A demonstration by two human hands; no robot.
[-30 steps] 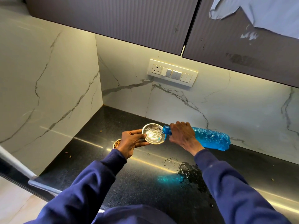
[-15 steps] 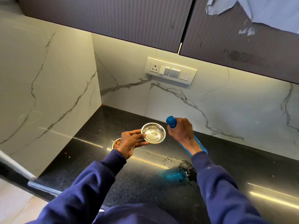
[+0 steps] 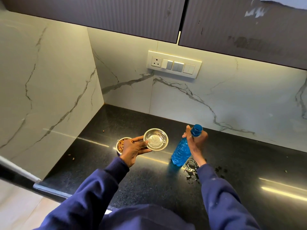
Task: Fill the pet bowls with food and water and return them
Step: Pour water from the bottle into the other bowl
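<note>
My left hand (image 3: 133, 149) holds a small steel bowl (image 3: 156, 139) with water in it, level above the black counter (image 3: 132, 180). Just behind that hand a second steel bowl (image 3: 120, 144) with brown kibble stands on the counter, partly hidden by my fingers. My right hand (image 3: 196, 141) grips the neck of an uncapped blue plastic bottle (image 3: 181, 151). The bottle is upright, tilted slightly, with its base on or just above the counter to the right of the water bowl.
A puddle of spilled water (image 3: 191, 170) lies by the bottle's base. Loose kibble pieces (image 3: 73, 158) are scattered on the counter's left part. Marble walls close the corner at left and behind, with a switch panel (image 3: 173, 64) and dark cabinets overhead. The counter's front edge (image 3: 49, 188) runs at lower left.
The bottle went from lying tipped over the bowl, pouring, to standing upright, and my right hand lowered it to the counter right of the bowl. My left hand kept holding the bowl.
</note>
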